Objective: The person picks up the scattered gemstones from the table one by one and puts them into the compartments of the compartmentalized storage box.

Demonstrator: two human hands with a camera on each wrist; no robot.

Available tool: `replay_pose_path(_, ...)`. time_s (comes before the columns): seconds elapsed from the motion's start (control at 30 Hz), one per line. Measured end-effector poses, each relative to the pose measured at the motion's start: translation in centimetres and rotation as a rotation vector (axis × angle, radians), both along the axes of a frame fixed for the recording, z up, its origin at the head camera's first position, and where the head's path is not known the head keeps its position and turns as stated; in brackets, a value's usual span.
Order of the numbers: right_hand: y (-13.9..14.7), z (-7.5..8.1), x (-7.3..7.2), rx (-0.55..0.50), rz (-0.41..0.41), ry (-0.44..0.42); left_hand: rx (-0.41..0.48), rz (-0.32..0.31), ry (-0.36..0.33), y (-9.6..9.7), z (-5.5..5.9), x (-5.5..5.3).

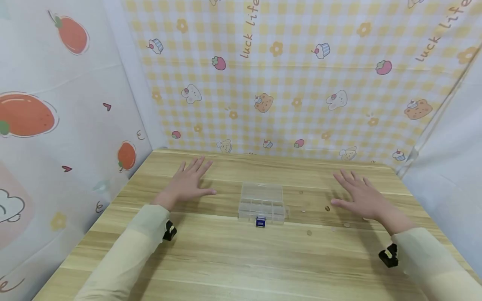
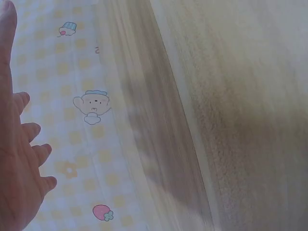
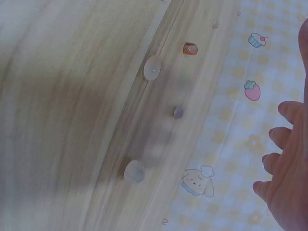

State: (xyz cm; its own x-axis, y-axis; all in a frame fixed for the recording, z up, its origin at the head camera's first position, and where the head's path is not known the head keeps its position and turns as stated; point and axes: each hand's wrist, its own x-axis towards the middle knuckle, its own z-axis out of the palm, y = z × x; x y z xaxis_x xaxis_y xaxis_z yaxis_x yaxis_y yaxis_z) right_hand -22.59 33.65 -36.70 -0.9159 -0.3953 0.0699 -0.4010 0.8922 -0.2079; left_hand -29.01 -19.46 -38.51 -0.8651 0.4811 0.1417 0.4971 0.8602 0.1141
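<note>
On the far left hangs a white cloth printed with orange fruits and small hearts, beside the left edge of the wood-grained bench. Next, a pale sleeve reaches in from the near left, with a black wrist device at its cuff. The left hand is out over the far left part of the bench, its fingers straight and spread, the thumb pointing right. To the right of that hand, and apart from it, a clear plastic box sits around the middle of the bench; its lid is laid back on the far side, its compartments lie on the near side, and a small dark blue piece is at its near edge. Further right, small pale stones and one orange-brown stone lie scattered on the bench, between the box and the right hand and below that hand. Its fingers are likewise straight and fanned apart, thumb pointing left. Another black device is at the right wrist. Behind the far edge hangs a yellow checked cloth.
</note>
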Motion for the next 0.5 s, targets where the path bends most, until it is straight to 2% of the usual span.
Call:
replay_pose_path(0.27, 1.0, 0.1, 0.8, -0.081, -0.005, 0.023, 0.107, -0.012, -0.057, -0.2, 0.0, 0.7)
replay_pose_path(0.5, 1.6, -0.1, 1.5, -0.153, -0.022, 0.046, 0.346, -0.033, -0.197, 0.0, -0.4, 1.0)
